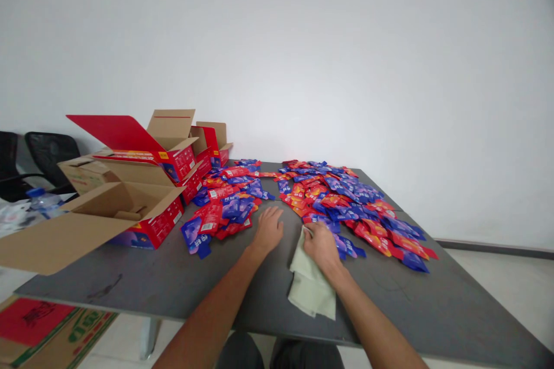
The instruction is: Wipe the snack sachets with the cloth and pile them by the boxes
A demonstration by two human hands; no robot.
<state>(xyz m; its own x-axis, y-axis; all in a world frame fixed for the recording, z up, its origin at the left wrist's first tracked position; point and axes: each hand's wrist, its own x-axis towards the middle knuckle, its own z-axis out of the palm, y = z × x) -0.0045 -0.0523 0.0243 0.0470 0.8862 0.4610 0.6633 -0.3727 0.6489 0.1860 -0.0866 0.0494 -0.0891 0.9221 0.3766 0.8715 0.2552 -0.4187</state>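
My right hand (321,243) grips a pale green cloth (312,288), which hangs from the fingers and spreads over the dark table toward me. Just beyond that hand lies a wide heap of red and blue packets (346,199), its near edge close to my knuckles. My left hand (268,228) rests low over the tabletop with its fingers stretched forward, holding nothing. To its left is a second, smaller heap of red and blue packets (229,207). A strip of bare table runs between the two heaps.
Open red cardboard boxes stand along the left side, the nearest box (162,225) with its flap (43,242) jutting over the table's edge. A blue-capped bottle (41,199) and black chairs (52,155) are behind. Another carton (47,328) sits on the floor.
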